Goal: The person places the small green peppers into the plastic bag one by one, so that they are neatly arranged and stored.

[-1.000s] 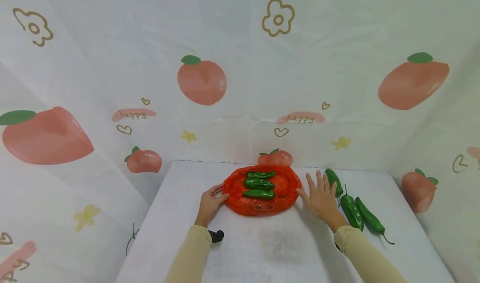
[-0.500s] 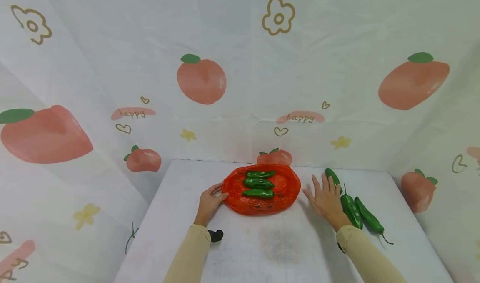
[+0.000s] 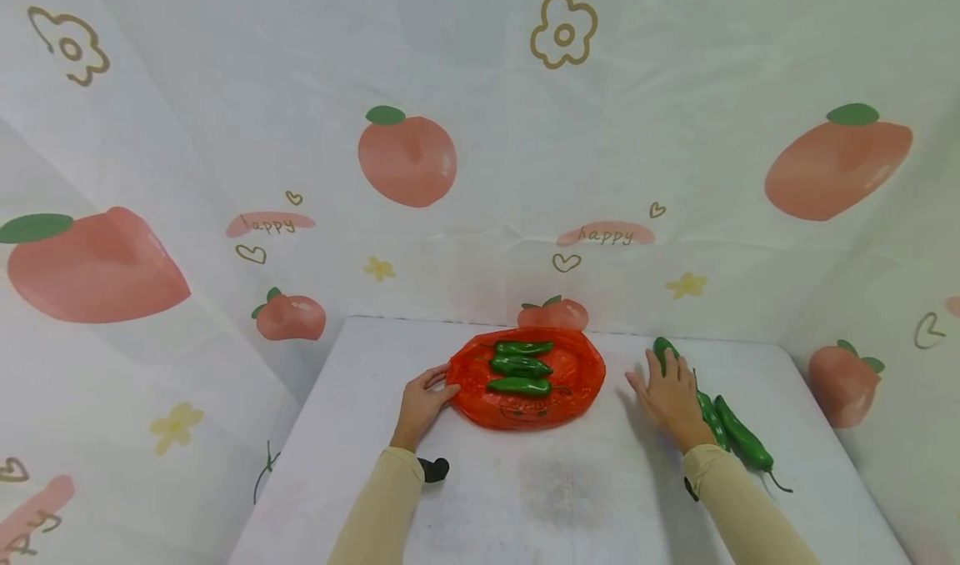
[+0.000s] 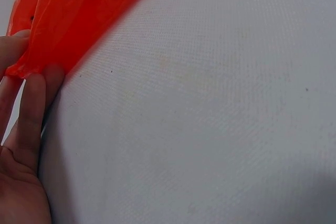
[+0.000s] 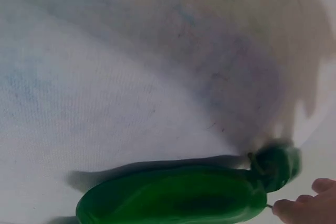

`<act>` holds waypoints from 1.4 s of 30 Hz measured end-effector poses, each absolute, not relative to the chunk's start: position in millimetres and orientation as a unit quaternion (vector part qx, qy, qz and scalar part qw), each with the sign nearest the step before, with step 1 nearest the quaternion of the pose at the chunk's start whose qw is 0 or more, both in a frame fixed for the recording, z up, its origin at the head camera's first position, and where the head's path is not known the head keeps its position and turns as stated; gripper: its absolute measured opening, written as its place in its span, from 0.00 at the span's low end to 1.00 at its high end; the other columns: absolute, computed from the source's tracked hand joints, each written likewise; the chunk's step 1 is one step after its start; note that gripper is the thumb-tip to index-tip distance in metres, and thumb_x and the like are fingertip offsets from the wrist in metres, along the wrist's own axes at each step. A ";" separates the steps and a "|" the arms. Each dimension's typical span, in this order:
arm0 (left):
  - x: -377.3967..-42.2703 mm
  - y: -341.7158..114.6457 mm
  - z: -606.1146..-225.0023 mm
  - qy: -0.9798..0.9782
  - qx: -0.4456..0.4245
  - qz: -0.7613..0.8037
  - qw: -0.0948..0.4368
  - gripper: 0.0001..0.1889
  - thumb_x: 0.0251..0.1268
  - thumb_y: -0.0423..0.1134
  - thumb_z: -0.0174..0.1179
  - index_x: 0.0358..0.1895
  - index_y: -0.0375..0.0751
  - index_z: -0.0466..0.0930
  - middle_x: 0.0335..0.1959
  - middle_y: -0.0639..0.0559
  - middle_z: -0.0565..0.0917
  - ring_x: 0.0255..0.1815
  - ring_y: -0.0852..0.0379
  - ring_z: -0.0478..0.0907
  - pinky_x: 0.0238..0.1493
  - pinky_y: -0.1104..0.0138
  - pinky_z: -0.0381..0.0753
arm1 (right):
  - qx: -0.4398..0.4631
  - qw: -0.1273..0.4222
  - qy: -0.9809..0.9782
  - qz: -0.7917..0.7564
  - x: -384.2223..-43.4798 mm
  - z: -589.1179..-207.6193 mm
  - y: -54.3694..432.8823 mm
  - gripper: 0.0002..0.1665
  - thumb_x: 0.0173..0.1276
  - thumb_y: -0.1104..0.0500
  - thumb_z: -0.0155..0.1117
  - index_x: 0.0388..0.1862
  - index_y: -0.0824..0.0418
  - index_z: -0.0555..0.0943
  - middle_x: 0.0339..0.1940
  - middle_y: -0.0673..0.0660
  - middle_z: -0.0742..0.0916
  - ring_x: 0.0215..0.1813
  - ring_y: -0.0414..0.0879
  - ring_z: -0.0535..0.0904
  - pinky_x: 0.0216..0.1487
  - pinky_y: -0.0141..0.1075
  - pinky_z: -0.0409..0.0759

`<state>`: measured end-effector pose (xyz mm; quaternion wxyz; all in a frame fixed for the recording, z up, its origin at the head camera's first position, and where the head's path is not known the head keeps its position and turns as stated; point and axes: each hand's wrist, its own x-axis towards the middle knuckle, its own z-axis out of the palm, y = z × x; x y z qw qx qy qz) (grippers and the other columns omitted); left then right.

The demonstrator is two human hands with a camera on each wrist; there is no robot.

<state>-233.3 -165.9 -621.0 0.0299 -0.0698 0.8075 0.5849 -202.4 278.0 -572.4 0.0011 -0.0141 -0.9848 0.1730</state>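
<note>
Left hand (image 3: 420,405) pinching the edge of the red plastic bag (image 3: 581,373) here, thin, shiny and crinkled, spread on the table (image 3: 480,507) with a dark smiling face on its near side! Three glossy green peppers (image 3: 521,367) lie across it, side by side. Out right, the far pepper (image 3: 664,347) pokes past the fingers of the right hand (image 3: 671,400), contact unclear; the middle pepper (image 3: 712,419) is partly covered; the outermost pepper (image 3: 744,436) slants, stem nearest.

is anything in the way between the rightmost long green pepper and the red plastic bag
Yes. Left of the rightmost pepper, the head view shows another glossy green pepper, then the right hand, before the red bag.
</note>
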 end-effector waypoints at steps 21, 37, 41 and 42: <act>-234.3 -165.9 -624.7 0.798 -0.065 0.598 0.027 0.27 0.60 0.50 0.74 0.63 0.51 0.82 0.62 0.45 0.85 0.56 0.51 0.86 0.58 0.60 0.87 | -0.034 -0.008 -0.980 0.196 -217.1 -568.4 301.1 0.48 0.77 0.50 0.58 0.76 0.79 0.47 0.71 0.90 0.56 0.71 0.87 0.51 0.74 0.73 0.56; -230.6 -165.9 -622.5 0.797 -0.073 0.599 0.029 0.27 0.61 0.49 0.73 0.64 0.50 0.82 0.63 0.44 0.85 0.50 0.54 0.88 0.55 0.61 0.88 | -0.064 -0.035 -0.972 0.222 -230.3 -570.5 313.4 0.45 0.76 0.53 0.59 0.76 0.78 0.51 0.68 0.89 0.62 0.68 0.87 0.57 0.64 0.76 0.65; -232.8 -165.1 -622.9 0.801 -0.067 0.594 0.027 0.27 0.62 0.48 0.73 0.64 0.50 0.82 0.63 0.44 0.85 0.49 0.55 0.88 0.55 0.62 0.88 | -0.087 -0.067 -0.968 0.226 -233.8 -568.7 317.0 0.46 0.77 0.52 0.57 0.77 0.78 0.49 0.69 0.89 0.61 0.68 0.87 0.57 0.64 0.76 0.65; -233.2 -165.0 -623.0 0.801 -0.066 0.595 0.026 0.27 0.62 0.48 0.73 0.64 0.50 0.82 0.63 0.44 0.85 0.48 0.55 0.88 0.55 0.62 0.88 | -0.091 -0.073 -0.967 0.228 -234.1 -568.6 317.5 0.46 0.77 0.52 0.57 0.77 0.78 0.48 0.68 0.90 0.61 0.68 0.87 0.57 0.64 0.76 0.65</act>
